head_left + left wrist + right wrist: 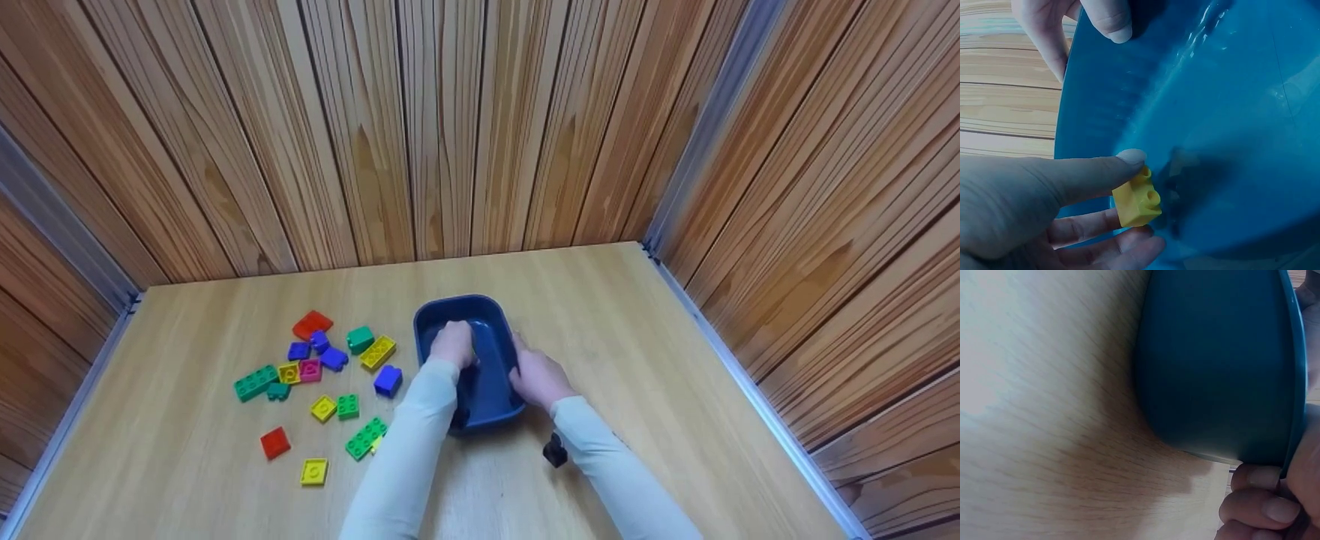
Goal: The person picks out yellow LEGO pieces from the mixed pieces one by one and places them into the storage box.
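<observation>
A dark blue plastic bin (491,352) stands on the table. Inside it, my left hand (454,345) pinches a small yellow toy brick (1139,199) between thumb and fingers. In the left wrist view the brick's studs face the bin floor, where a shadow falls beside it. My right hand (541,375) grips the bin's right rim, thumb over the inner side and fingers outside. Those fingers (1258,506) show under the rim in the right wrist view. Close to my left forearm lie a blue brick (388,381) and a long green brick (366,439).
Loose toy bricks spread over the table's left side, among them an orange-red one (312,325), a yellow one (377,352) and a red one (275,443). A small black object (555,451) shows by my right forearm. Wood-panelled walls (442,135) enclose the back and sides.
</observation>
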### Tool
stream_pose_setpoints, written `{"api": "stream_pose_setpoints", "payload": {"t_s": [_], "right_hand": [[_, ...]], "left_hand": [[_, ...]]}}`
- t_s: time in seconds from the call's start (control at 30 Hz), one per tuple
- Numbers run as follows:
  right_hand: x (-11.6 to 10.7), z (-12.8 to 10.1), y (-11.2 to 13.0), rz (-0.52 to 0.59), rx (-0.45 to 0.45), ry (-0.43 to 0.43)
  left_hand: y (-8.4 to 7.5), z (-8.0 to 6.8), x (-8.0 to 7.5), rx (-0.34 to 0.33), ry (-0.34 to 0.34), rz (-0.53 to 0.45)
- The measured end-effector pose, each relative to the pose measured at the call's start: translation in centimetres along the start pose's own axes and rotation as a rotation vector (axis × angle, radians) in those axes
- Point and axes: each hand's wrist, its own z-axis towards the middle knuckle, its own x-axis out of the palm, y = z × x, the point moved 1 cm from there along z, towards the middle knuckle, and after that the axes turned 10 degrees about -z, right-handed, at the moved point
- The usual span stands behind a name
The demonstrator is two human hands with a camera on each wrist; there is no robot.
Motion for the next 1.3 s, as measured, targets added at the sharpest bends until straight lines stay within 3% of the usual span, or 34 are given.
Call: {"api": "stream_pose_setpoints", "payload": {"t_s": [0.43, 0.9, 1.3], "right_hand": [[-0.04, 0.09, 0.07, 0.019, 0.004, 0.023], [-0.13, 0.11, 0.17, 0.006, 0.001, 0.021], [-0.01, 0.17, 0.06, 0.019, 0.024, 0.052]], "left_hand": [[-0.15, -0.52, -0.35, -0.055, 0.062, -0.012], [-0.20, -0.43, -0.43, -0.051, 0.041, 0.033], [-0.25, -0.81, -0.54, -0.049, 0.044, -0.016]]}}
